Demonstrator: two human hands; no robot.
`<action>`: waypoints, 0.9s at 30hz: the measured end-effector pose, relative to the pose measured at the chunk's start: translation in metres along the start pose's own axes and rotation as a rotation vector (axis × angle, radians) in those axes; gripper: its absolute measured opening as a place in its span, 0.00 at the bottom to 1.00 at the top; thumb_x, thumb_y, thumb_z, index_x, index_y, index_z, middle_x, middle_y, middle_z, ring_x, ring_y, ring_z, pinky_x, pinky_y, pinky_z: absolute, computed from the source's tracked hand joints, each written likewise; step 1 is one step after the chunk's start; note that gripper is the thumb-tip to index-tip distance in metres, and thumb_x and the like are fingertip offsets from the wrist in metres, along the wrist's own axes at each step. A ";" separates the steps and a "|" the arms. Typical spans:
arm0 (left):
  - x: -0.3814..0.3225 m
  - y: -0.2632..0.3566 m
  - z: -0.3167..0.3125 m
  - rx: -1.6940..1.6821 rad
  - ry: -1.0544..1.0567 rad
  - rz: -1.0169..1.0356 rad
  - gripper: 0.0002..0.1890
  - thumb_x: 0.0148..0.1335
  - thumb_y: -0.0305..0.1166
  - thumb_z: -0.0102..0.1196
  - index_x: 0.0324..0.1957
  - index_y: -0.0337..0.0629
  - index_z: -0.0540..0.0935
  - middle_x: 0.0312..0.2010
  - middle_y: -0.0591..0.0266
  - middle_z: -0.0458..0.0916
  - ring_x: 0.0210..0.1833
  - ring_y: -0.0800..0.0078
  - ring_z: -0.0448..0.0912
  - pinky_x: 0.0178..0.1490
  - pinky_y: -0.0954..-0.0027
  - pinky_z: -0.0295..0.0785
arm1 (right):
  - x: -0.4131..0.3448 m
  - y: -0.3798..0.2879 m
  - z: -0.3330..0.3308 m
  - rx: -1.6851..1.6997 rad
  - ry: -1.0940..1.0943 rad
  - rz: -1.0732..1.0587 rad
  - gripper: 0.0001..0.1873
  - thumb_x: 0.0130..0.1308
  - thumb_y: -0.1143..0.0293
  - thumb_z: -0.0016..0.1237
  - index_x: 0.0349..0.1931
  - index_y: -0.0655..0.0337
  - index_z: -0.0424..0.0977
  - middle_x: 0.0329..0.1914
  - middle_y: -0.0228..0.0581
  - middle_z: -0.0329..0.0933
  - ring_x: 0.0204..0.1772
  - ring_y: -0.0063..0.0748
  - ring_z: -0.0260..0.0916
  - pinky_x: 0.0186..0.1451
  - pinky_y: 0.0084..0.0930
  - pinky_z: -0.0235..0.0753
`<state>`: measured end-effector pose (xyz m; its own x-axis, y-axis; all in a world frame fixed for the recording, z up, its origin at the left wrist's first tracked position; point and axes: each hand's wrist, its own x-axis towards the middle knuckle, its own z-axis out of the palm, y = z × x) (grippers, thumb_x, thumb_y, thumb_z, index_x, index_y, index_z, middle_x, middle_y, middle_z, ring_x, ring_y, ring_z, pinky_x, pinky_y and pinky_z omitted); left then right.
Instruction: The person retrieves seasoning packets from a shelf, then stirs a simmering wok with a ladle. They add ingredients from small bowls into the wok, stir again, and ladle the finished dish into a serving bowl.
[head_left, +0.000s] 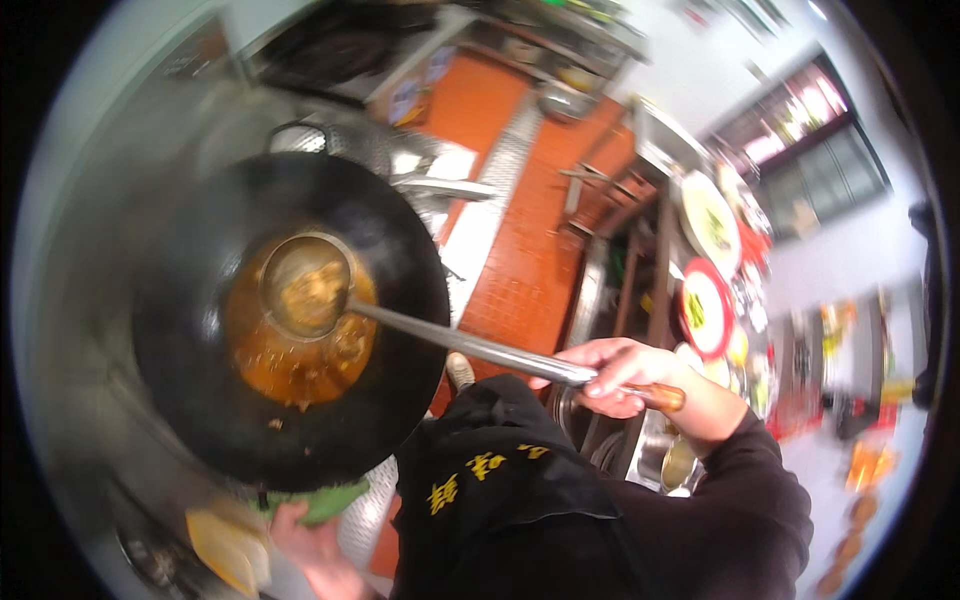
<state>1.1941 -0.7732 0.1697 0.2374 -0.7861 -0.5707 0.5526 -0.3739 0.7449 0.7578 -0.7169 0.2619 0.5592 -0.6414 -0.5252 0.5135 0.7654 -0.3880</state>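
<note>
A large black wok (225, 427) fills the left side of the view, with orange-brown broth (285, 375) pooled in its bottom. My right hand (619, 375) grips the long handle of a metal ladle (465, 343), near its wooden end. The ladle's round bowl (307, 285) is over the broth and has yellowish-brown pieces of food in it. At the wok's near rim, my left hand (311, 540) holds a green cloth (322, 501) against the wok; the part it grips under the cloth is hidden.
The wok's far loop handle (298, 135) stands beside a perforated metal strainer (364, 146). A pale yellow block-like object (229, 551) is left of my left hand. Along the right counter sit a red-rimmed plate (707, 307) and a large white dish (709, 225). Orange floor tiles (525, 277) lie between.
</note>
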 end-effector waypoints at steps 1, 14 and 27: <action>0.004 -0.002 0.014 0.011 -0.071 0.031 0.20 0.43 0.22 0.46 0.42 0.33 0.77 0.38 0.57 0.78 0.42 0.62 0.79 0.48 0.60 0.77 | -0.007 0.005 -0.006 0.008 -0.010 -0.065 0.32 0.65 0.81 0.45 0.68 0.76 0.52 0.14 0.34 0.63 0.12 0.20 0.63 0.14 0.16 0.60; -0.052 0.017 0.190 0.396 -0.434 -0.385 0.09 0.40 0.23 0.49 0.29 0.38 0.75 0.30 0.55 0.77 0.34 0.57 0.78 0.44 0.56 0.78 | -0.211 0.098 0.044 0.312 0.283 -0.603 0.32 0.62 0.81 0.46 0.67 0.72 0.55 0.14 0.34 0.64 0.12 0.21 0.62 0.14 0.16 0.61; 0.001 -0.160 0.351 0.661 -0.752 -0.521 0.03 0.46 0.19 0.47 0.22 0.38 0.73 0.21 0.59 0.73 0.24 0.63 0.77 0.32 0.63 0.76 | -0.236 0.120 -0.004 0.636 0.693 -0.823 0.30 0.59 0.78 0.49 0.64 0.64 0.62 0.16 0.28 0.58 0.12 0.17 0.56 0.15 0.15 0.59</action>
<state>0.8259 -0.8867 0.1717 -0.5629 -0.4714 -0.6789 -0.1409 -0.7546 0.6408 0.6846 -0.4736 0.3366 -0.4379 -0.6069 -0.6632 0.8791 -0.1343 -0.4574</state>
